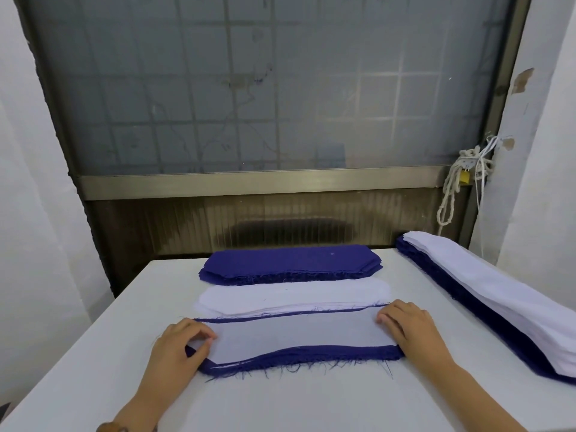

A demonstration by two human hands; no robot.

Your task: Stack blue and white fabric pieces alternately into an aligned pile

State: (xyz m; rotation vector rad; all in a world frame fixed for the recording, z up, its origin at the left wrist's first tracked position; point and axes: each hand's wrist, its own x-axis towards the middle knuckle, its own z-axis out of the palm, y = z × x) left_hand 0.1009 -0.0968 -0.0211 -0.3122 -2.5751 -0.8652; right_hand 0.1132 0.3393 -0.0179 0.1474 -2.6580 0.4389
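Settling the white piece (296,338) onto the blue piece (311,353) beneath it looks to be the step in hand; together they make the near pile, which lies on the worktop (280,400) straight in front of the person. The left hand (177,341) sits at the near pile's left end, its grip narrow, thumb and fingertips pinching the white piece's corner; the right hand (408,328) covers the near pile's right end with bent fingers, their tips on the white cloth. Whether that grip pinches or only presses, I cannot tell. The layers are not square: a broad blue band shows along the near pile's front edge and only a thin blue line along its back edge; so the next move likely calls for drawing the white piece gently toward the person, both ends together, until the edges meet; the frayed threads may snag. A white stack (293,294) lies just behind the near pile, and a blue stack (290,263) behind that; a tall layered pile (467,285) runs along to the near pile's right, well apart.
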